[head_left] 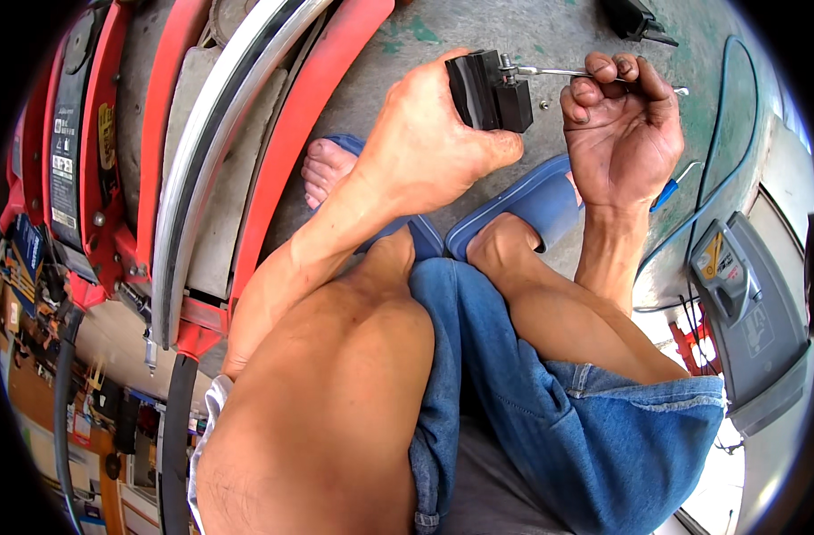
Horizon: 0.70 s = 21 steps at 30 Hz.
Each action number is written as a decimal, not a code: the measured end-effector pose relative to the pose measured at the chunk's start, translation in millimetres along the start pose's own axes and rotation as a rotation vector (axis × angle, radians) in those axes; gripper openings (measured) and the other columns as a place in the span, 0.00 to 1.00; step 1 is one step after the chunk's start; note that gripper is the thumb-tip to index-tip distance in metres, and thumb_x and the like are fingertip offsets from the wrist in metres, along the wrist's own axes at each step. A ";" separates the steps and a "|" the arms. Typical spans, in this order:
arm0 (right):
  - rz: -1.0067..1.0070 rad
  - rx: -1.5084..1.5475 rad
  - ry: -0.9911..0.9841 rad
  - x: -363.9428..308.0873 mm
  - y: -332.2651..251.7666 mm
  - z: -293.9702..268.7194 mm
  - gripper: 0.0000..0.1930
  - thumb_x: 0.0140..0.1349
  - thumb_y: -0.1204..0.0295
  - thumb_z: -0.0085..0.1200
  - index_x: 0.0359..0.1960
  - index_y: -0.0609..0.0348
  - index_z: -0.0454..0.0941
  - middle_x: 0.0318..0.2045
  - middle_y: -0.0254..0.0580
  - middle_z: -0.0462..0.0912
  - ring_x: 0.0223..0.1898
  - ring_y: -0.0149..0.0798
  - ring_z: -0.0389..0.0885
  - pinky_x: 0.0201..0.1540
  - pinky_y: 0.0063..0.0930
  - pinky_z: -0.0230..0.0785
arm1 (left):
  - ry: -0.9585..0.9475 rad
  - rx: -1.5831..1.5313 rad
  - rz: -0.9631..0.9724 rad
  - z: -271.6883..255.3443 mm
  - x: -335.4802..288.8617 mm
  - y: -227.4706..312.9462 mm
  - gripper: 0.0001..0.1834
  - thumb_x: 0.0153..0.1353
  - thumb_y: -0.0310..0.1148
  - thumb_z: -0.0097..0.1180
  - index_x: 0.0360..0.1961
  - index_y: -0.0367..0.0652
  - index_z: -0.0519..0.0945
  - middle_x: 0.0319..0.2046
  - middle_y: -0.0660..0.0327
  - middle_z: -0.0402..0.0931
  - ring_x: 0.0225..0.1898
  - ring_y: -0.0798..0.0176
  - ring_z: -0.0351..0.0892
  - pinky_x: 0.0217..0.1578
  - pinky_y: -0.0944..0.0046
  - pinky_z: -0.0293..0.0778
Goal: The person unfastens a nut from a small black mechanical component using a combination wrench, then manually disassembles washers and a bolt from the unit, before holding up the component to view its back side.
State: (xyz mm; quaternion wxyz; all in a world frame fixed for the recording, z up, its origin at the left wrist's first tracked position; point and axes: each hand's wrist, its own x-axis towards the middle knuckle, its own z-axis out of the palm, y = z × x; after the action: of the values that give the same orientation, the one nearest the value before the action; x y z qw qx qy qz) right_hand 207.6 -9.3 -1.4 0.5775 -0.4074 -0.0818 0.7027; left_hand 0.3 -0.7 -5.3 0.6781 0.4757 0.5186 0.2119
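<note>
My left hand (420,147) is closed around a black, block-shaped part (475,89), held up over the floor between my feet. A small metal bolt (506,64) stands at the part's right side, above a smaller black block. A slim silver wrench (554,71) reaches from that bolt to my right hand, its near end at the bolt; whether it is seated there is hard to tell. My right hand (625,134), palm up with darkened fingertips, has its fingers curled round the wrench shaft. The wrench's other end shows beyond the fingers.
A red machine frame (309,107) with a curved silver rail (206,152) stands close on the left. Blue slippers (523,209) are on my feet. At right are a blue-handled tool (665,194), a blue hose (753,116) and a grey machine housing (755,312). A black object (637,20) lies ahead.
</note>
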 end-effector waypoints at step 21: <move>-0.829 -1.279 -0.488 -27.8 19.8 52.7 0.06 0.65 0.73 0.51 0.34 0.63 0.75 0.31 0.51 0.82 0.27 0.45 0.80 0.30 0.35 0.74 | 0.107 0.064 0.044 3.8 3.6 -7.2 0.19 0.47 0.34 0.67 0.36 0.34 0.77 0.26 0.47 0.81 0.30 0.50 0.84 0.35 0.55 0.77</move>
State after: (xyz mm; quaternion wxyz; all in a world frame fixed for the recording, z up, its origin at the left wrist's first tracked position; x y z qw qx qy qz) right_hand 157.7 -21.2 34.8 0.4119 -0.4310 -0.7376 0.3170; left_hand 3.5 -2.8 -13.4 0.6290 0.4967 0.5499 0.2349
